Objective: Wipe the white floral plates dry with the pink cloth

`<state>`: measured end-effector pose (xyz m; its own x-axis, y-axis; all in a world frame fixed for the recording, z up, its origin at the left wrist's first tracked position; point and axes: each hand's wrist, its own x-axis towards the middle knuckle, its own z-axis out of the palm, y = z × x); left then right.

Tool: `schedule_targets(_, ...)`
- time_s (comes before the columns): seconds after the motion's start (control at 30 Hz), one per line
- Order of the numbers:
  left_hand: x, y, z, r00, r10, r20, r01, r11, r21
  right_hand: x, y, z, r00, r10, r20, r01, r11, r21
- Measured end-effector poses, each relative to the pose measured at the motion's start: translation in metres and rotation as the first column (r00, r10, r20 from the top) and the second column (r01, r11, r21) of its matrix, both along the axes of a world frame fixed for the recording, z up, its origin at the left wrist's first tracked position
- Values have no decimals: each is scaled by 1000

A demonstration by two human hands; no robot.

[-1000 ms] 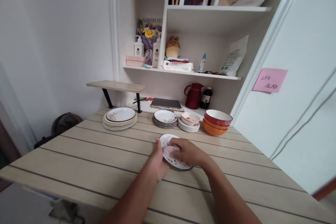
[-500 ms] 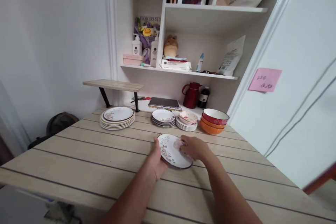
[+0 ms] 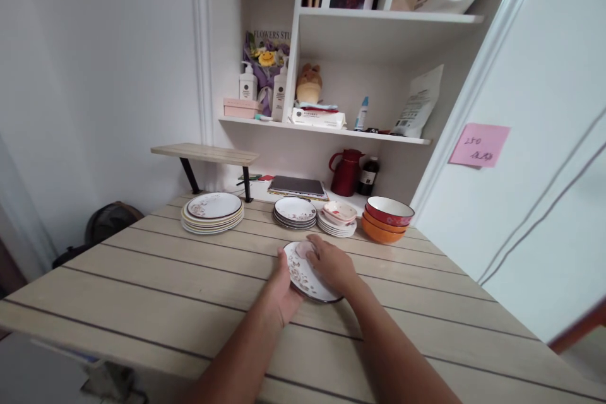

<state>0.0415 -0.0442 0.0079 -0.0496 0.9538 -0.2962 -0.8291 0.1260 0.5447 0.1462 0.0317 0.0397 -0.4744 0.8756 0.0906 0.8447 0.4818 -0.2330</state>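
My left hand [image 3: 283, 287] grips a white plate [image 3: 303, 273] with a dark rim and brown flower pattern, thumb on the upper edge and fingers underneath. The plate is held tilted just over the table. Against its upper face, my right hand [image 3: 334, 263] presses a small pale pink piece [image 3: 303, 250]; whether it is cloth or sponge I cannot tell. The right fingers are closed on it and cover part of the plate.
Behind the hands stand a large plate stack [image 3: 213, 214], a smaller stack [image 3: 294, 213], small dishes [image 3: 338, 218] and nested bowls [image 3: 387, 219]. A small raised shelf [image 3: 203, 153], a laptop [image 3: 297, 185], a red jug [image 3: 346, 173] and a dark bottle [image 3: 368, 175] are farther back on the wooden table [image 3: 156, 278].
My right hand has slid the pink piece left and up across the plate, from the right side to the upper left part. My left hand keeps its grip on the plate.
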Motion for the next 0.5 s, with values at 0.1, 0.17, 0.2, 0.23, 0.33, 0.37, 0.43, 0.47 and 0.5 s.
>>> schedule_targets(0.1, -1, 1, -2, 1000, 2, -17, -2, 1000, -12, 8, 5, 2, 997, -55, 55, 55, 998, -4)
schedule_targets(0.17, -1, 2, -3, 999, 8, -36, -9, 1000, -30, 18, 7, 8, 991, -65, 119, 67, 998, -13)
schedule_targets(0.2, -1, 2, -3, 999, 6, -42, -8, 999, -36, 25, 7, 11, 986, -64, 151, 70, 997, -31)
schedule_targets(0.23, -1, 1, -3, 999, 2, -45, -4, 999, -41, 31, 7, 15, 982, -57, 179, 71, 995, -73)
schedule_targets(0.33, 0, 0, -2, 999, -22, -34, 21, 999, -34, 48, 3, 25, 983, 54, 175, 3, 950, -311)
schedule_targets(0.37, 0, 0, -1, 999, -35, -24, 34, 999, -26, 52, 1, 27, 983, 134, 125, -80, 928, -364)
schedule_targets(0.43, 0, -1, -2, 998, -59, -6, 59, 998, 1, 55, -4, 31, 954, 298, -5, -274, 870, -411)
schedule_targets(0.47, 0, -1, -2, 998, -70, 1, 70, 997, 18, 53, -6, 32, 928, 366, -76, -364, 837, -410)
schedule_targets(0.5, 0, -2, -2, 997, -78, 6, 78, 996, 35, 50, -9, 32, 898, 416, -143, -437, 804, -404)
